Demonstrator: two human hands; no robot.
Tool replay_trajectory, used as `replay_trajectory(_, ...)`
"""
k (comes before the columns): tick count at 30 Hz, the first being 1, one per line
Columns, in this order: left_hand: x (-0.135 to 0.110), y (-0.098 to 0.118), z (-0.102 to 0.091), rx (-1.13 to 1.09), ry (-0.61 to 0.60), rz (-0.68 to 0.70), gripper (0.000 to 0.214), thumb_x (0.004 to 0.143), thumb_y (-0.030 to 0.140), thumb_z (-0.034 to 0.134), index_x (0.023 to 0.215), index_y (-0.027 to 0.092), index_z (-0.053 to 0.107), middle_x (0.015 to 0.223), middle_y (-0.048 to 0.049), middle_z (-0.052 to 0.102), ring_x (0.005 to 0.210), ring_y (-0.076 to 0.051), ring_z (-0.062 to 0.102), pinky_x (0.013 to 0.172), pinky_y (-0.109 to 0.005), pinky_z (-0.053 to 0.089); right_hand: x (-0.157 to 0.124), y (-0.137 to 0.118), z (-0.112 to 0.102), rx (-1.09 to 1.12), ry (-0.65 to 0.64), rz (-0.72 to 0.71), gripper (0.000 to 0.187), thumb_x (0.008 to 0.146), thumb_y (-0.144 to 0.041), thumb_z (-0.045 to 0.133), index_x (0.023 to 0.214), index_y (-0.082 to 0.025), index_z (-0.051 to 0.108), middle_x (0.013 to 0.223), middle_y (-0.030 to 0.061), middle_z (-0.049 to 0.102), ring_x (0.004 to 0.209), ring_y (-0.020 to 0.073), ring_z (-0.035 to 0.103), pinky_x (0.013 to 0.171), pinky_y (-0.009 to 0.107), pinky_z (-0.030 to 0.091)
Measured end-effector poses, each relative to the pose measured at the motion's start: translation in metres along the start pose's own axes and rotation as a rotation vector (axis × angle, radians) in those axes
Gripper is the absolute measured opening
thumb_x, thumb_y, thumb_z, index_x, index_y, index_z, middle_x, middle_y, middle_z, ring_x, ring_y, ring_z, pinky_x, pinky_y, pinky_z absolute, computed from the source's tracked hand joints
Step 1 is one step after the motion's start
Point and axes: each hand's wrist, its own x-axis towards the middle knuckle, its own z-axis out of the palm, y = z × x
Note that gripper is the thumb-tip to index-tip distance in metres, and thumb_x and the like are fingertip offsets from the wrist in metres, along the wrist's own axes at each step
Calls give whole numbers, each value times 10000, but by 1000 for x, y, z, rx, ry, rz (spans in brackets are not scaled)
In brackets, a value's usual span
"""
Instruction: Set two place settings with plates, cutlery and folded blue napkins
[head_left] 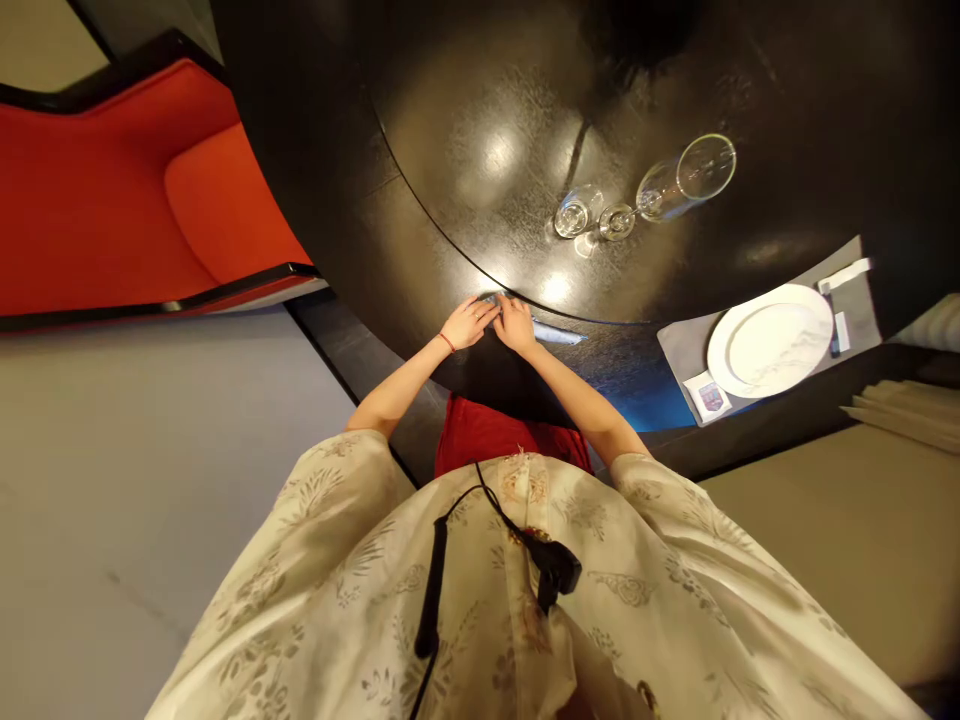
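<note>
My left hand (pixel 469 322) and my right hand (pixel 514 323) meet near the front edge of the dark round table (pixel 352 230). Their fingertips come together over a small greyish piece of what looks like cloth (pixel 489 297), mostly covered by the fingers. From behind my right hand a pale bluish strip (pixel 559 332) lies out to the right on the table. Whether it is one piece with the bit at my fingertips, I cannot tell. Both hands look closed, fingers pressed together and bent downward. A thin red string circles my left wrist.
Glassware stands on the raised round centre: a short glass (pixel 574 215), a small stemmed glass (pixel 616 222) and a tall glass (pixel 686 180). At right, a white plate (pixel 772 340) lies on a grey placemat (pixel 679 350) with a small packet (pixel 706 396). An orange-red chair (pixel 217 200) stands left.
</note>
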Motion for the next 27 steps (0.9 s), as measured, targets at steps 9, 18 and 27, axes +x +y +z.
replay_trajectory(9,32,40,-2,215,-236,-109,612,851,91,494,1460,33,501,1418,-302,527,1284,-385,507,1046,-516,387,-57,14,-22,92,197,6,504,944,-178,393,1429,-130,521,1446,176,546,1399,311,399,1172,505,335)
replay_trajectory(18,6,91,16,-627,-278,-500,518,682,144,689,1192,125,601,975,-56,684,870,-198,648,797,-282,500,-148,30,-46,153,319,-38,454,957,-167,394,1355,-158,611,1286,159,656,1293,296,519,1126,524,430)
replay_trajectory(27,-59,181,21,-1569,-442,-424,745,494,229,926,1154,157,587,821,-19,709,689,-138,663,699,-252,532,-238,-3,-103,-64,86,-617,561,937,-99,489,1444,-318,588,1467,42,610,1476,253,417,1214,575,327)
